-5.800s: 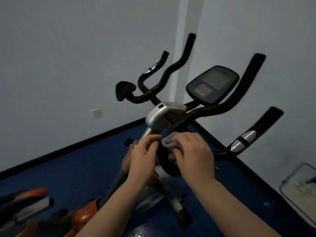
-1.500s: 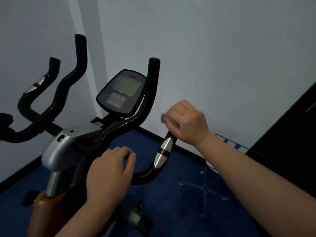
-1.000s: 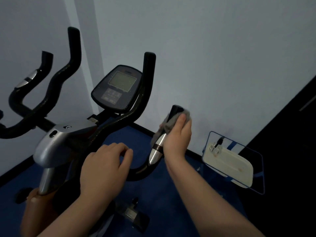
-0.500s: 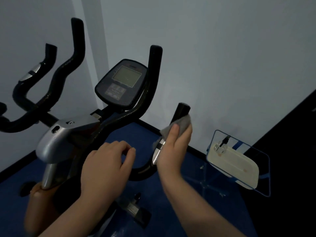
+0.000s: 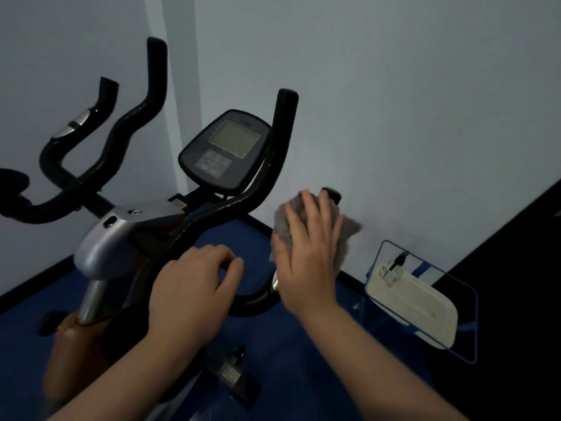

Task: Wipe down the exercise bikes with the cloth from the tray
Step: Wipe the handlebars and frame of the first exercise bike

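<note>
Right hand [image 5: 306, 256] spread flat, fingers wide, pressing grey cloth [image 5: 346, 235] against bike's [image 5: 121, 244] right handlebar grip [image 5: 332, 194]; grip tip pokes out at 1 o'clock of hand. Left hand [image 5: 191, 287] curled loosely round the bar's lower bend, w/ nothing else held. Cream tray [image 5: 416, 308] on clear stand at 4 o'clock, well apart. Console [image 5: 224, 150] at 11 o'clock.

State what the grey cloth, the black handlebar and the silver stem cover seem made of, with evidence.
Grey cloth: soft fabric, matte; it crumples under the right hand.
Black handlebar: probably rubber or foam over a tube, with a speckled sheen.
Silver stem cover: painted plastic or metal, smooth satin highlights; unclear which.
</note>
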{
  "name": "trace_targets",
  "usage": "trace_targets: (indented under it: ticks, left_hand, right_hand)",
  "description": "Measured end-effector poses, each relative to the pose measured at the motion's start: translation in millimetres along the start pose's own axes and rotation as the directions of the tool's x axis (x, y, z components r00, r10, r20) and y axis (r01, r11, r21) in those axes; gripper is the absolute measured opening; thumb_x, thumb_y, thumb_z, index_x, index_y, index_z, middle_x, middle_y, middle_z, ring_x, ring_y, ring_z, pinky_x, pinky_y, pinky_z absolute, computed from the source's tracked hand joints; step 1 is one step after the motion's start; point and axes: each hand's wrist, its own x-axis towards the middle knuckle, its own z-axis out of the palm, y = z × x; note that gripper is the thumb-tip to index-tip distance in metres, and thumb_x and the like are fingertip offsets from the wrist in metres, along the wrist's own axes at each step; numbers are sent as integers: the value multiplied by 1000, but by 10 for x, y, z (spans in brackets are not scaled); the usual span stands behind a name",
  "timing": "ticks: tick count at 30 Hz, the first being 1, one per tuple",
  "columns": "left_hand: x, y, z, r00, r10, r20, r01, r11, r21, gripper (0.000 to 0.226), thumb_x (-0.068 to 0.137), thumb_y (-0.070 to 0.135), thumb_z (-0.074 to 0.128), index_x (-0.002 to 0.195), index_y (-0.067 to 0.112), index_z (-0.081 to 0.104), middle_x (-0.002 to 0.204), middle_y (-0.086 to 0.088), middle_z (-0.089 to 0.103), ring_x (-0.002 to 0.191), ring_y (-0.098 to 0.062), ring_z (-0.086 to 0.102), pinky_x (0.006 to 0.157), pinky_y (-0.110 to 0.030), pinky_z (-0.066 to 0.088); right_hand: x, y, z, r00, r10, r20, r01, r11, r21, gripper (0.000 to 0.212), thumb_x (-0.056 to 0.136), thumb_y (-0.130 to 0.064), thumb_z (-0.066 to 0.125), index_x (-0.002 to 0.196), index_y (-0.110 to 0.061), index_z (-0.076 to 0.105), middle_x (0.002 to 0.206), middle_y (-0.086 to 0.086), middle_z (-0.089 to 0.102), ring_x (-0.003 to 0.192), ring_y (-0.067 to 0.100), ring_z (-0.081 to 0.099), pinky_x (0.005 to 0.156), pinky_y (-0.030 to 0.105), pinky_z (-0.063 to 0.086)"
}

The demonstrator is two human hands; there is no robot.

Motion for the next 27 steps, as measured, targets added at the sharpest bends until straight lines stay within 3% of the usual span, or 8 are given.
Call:
trace_targets:
  ticks: [2, 5, 10, 12, 14, 18, 24, 27]
  left_hand:
    - [-8, -2, 6, 1000, -19, -11, 18, 1000, -9, 19, 89, 40, 50, 79, 29, 62, 69, 17, 50, 70, -11, 53, 59, -31, 37]
    - [-20, -15, 9, 999, -43, -19, 43, 998, -39, 21, 89, 41, 47, 83, 28, 62, 77, 13, 58, 75, -11, 56, 60, -32, 42]
    - [-111, -68, -62, 987, -5, -163, -39, 962, -269, 12, 91, 18, 52, 91, 22, 63, 86, 12, 60, 75, -2, 52, 65, -16, 38]
    - [-209, -183, -121, 968, 92, -232, -124, 984, -128, 15, 90, 17, 49, 94, 18, 63, 90, 7, 62, 78, -6, 53, 67, -22, 41]
    - [-325, -360, -164, 953, 73, -293, -81, 997, -16, 20, 88, 20, 44, 95, 19, 63, 90, 4, 63, 80, -10, 53, 68, -27, 37]
    - [-458, -594, -128, 925, -52, -376, 70, 997, 35, 20, 91, 20, 44, 98, 18, 62, 96, 0, 63, 88, -12, 51, 77, -20, 27]
    - [-493, -636, -53, 869, -164, -467, 134, 986, -97, 15, 92, 25, 44, 93, 22, 59, 89, 9, 58, 82, 3, 38, 72, -15, 26]
    - [-463, -657, -49, 868, -141, -477, 114, 990, -86, 13, 92, 23, 46, 92, 22, 59, 87, 9, 57, 80, 2, 38, 71, -16, 28]
  right_hand:
    - [61, 67, -128, 986, -120, 115, 125, 991, -38, 39, 97, -34, 36, 104, -11, 66, 118, 4, 62, 135, 20, 36, 119, 41, -2]
    - [-212, -95, -168, 938, -272, 215, 273, 962, 27, 40, 99, -34, 32, 86, -15, 64, 84, -1, 60, 97, 19, 54, 116, 39, 16]
    - [-162, 144, -409, 701, -514, 494, 613, 788, -50, 36, 93, -37, 43, 112, -15, 64, 110, 0, 65, 109, 21, 57, 113, 37, 24]
    - [-178, 136, -498, 735, -438, 518, 544, 837, -63, 39, 93, -37, 42, 118, -14, 61, 120, 1, 61, 120, 22, 52, 113, 43, 26]
    - [-372, -126, -341, 779, -351, 519, 495, 853, -166, 40, 92, -37, 43, 111, -8, 63, 104, 6, 65, 103, 26, 58, 106, 44, 36]
    - [-353, -662, 71, 752, -212, 624, 489, 815, -312, 45, 97, -44, 31, 110, -10, 56, 89, 5, 64, 74, 23, 61, 66, 34, 40]
    - [-283, -470, -131, 643, -329, 691, 625, 747, -226, 35, 96, -39, 32, 88, -14, 55, 69, 0, 59, 53, 16, 49, 54, 30, 34]
    - [17, -647, 248, 505, -340, 793, 640, 764, -80, 30, 100, -26, 35, 125, -10, 41, 104, 11, 53, 75, 27, 53, 52, 34, 33]
